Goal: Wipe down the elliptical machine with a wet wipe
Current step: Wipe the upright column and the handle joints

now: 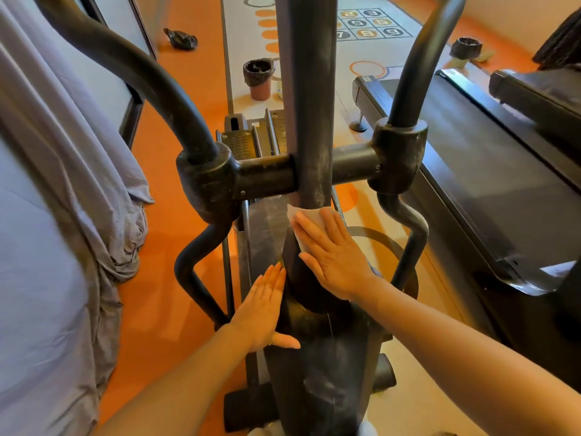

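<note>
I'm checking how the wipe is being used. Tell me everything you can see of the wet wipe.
The wet wipe is a thin white sheet, seemingly soft and damp. It is spread flat against the lower part of the elliptical's dark centre post, just under the crossbar. The right hand presses on it with straight, spread fingers, covering most of it; only its upper edge and left corner show above the fingertips. The left hand does not touch it.

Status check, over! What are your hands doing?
Right hand presses wet wipe flat on centre post. Left hand open, bracing housing. Nothing in the way.
</note>
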### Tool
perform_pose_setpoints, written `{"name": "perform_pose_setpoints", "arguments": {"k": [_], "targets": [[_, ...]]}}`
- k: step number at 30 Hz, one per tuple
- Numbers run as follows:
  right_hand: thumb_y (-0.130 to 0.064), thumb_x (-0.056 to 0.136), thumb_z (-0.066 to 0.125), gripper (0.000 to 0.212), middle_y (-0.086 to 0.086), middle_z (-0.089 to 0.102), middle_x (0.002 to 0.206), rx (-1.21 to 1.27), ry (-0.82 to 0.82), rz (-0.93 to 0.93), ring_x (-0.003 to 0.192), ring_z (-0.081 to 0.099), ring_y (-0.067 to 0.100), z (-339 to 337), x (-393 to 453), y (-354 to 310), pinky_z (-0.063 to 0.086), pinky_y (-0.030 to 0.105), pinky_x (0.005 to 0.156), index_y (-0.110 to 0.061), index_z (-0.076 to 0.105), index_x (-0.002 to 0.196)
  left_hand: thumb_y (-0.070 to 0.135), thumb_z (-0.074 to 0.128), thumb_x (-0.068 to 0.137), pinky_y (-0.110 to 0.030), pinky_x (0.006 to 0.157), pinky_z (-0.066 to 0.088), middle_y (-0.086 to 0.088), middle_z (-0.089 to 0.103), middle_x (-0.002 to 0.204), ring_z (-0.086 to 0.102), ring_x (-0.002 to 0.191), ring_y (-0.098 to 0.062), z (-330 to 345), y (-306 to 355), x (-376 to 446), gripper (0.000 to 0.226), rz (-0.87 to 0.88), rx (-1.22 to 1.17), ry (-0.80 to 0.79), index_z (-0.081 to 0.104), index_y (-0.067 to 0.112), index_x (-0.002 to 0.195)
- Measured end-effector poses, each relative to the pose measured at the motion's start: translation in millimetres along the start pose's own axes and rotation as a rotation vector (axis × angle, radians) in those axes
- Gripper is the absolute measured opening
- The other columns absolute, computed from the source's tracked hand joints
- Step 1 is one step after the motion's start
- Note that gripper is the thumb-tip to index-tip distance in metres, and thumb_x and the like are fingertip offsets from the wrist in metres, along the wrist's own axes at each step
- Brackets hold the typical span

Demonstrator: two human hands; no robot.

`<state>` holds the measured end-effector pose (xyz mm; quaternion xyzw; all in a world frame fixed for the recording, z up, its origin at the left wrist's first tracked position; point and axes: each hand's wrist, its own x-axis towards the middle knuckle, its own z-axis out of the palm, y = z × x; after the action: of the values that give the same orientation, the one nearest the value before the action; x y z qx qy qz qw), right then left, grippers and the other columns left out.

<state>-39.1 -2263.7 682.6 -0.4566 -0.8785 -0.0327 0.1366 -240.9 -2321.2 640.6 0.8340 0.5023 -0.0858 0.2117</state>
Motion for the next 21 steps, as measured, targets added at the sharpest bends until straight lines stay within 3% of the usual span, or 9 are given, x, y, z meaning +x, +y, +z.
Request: {"name": "perform_pose_setpoints", "arguments": {"k": [4, 8, 12, 15, 21], "targets": [[-0.04, 0.106, 0.013, 0.058, 0.005, 0.009, 0.164, 0.022, 0.044, 0.033, 0.152, -0.004, 0.026, 3, -3, -10, -0.013, 0.038, 0.121, -0.01, 0.02, 0.155, 0.088, 0.049, 0.064, -0.037, 0.12, -0.014, -0.007, -0.035, 0.155, -0.029, 0.146, -0.025, -3, 1, 0, 0.14, 0.001, 0.028, -0.013, -0.028, 0.009, 0.15], [-0.043, 0.106, 0.003, 0.061, 0.004, 0.011, 0.165, -0.096, -0.007, -0.039, 0.152, 0.001, 0.03, 3, -8, -1, -0.008, 0.044, 0.122, -0.013, 0.021, 0.156, 0.091, 0.037, 0.055, -0.037, 0.119, -0.013, -0.01, -0.029, 0.16, -0.029, 0.145, -0.024, -7, 1, -1, 0.142, 0.007, 0.038, -0.039, -0.027, 0.009, 0.15], [-0.036, 0.107, 0.018, 0.051, 0.0, 0.007, 0.162, -0.353, 0.191, -0.216, 0.15, -0.012, 0.019, -16, 13, 16, -0.009, 0.039, 0.122, -0.02, 0.017, 0.155, 0.093, 0.033, 0.049, -0.038, 0.12, -0.013, -0.011, -0.028, 0.16, -0.026, 0.147, -0.025, -9, 0, 0, 0.146, 0.016, 0.018, -0.048, -0.027, 0.008, 0.151], [-0.035, 0.107, 0.029, 0.05, -0.002, 0.007, 0.161, -0.457, 0.325, -0.244, 0.15, -0.015, 0.017, -37, 38, 24, -0.008, 0.038, 0.122, -0.022, 0.017, 0.154, 0.094, 0.027, 0.045, -0.04, 0.122, -0.011, -0.012, -0.029, 0.16, -0.026, 0.147, -0.027, -9, 0, 0, 0.147, 0.009, 0.042, -0.053, -0.027, 0.007, 0.151], [-0.037, 0.109, 0.018, 0.05, -0.002, -0.003, 0.164, -0.499, 0.328, -0.212, 0.15, -0.015, 0.023, -27, 35, 26, -0.007, 0.044, 0.121, -0.022, 0.009, 0.156, 0.086, 0.047, 0.066, -0.041, 0.124, -0.005, -0.015, -0.027, 0.16, -0.023, 0.149, -0.029, -10, 4, -3, 0.139, 0.003, 0.089, -0.03, -0.025, 0.002, 0.15]]}}
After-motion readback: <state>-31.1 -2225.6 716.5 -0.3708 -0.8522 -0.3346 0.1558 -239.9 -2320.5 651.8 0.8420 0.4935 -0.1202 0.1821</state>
